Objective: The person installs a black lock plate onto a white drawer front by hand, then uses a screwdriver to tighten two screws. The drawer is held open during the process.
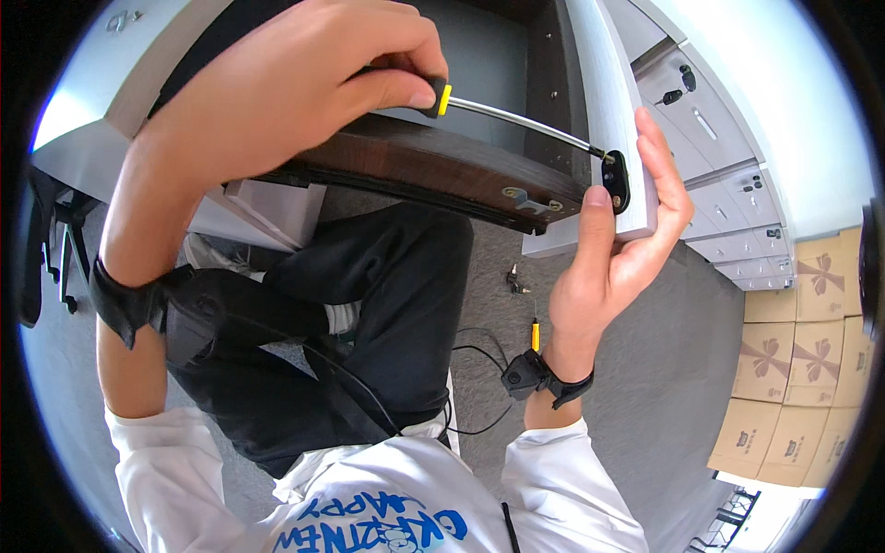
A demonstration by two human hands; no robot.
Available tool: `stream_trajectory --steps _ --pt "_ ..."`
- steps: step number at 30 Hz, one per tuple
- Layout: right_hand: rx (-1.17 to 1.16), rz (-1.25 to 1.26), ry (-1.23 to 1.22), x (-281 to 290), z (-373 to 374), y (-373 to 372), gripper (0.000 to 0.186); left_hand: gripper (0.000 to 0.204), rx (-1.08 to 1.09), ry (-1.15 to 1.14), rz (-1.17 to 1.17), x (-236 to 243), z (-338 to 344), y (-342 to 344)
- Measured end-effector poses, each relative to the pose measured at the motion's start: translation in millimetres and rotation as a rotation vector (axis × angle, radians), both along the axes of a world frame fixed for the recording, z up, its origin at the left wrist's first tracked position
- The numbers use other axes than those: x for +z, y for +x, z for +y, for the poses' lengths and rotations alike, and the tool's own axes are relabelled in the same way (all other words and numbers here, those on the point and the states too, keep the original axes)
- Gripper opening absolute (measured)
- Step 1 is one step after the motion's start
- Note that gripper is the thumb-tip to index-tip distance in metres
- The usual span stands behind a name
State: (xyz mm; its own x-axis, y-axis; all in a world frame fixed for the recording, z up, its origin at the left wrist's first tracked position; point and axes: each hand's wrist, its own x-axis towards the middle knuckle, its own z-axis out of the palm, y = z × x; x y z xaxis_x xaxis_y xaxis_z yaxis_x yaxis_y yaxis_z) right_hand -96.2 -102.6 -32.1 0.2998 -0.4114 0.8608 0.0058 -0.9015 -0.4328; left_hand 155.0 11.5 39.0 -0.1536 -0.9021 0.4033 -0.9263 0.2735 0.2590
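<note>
My left hand point(304, 78) is closed round the black and yellow handle of a screwdriver point(516, 119). The long metal shaft points right, its tip at a screw near the top of a black oval drawer lock point(612, 198). That lock sits on the inner face of the drawer's pale front panel point(604, 74). With my right hand point(618, 244) I grip the panel's edge, thumb pressed on the lock's lower end and fingers round the outer face. The open drawer point(415, 161) has dark brown wooden sides, with a metal bracket point(528, 199) near its corner.
Keys point(516, 279) and a yellow-handled tool point(536, 335) lie on the grey carpet point(636, 396). Pale cabinets point(705, 120) with keys in their locks line the right, beyond them stacked cardboard boxes point(765, 364). Thin black cables point(479, 348) cross near my legs. A chair base point(69, 240) stands left.
</note>
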Motion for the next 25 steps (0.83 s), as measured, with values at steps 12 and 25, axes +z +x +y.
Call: stream_trajectory --steps 12,25 --pt "-0.210 0.603 -0.204 76 11 -23 0.028 0.029 0.038 -0.423 -0.236 -13 7 -13" --pt "0.604 1.431 0.384 143 -24 97 0.037 0.035 -0.027 -0.525 0.005 -20 6 -9"
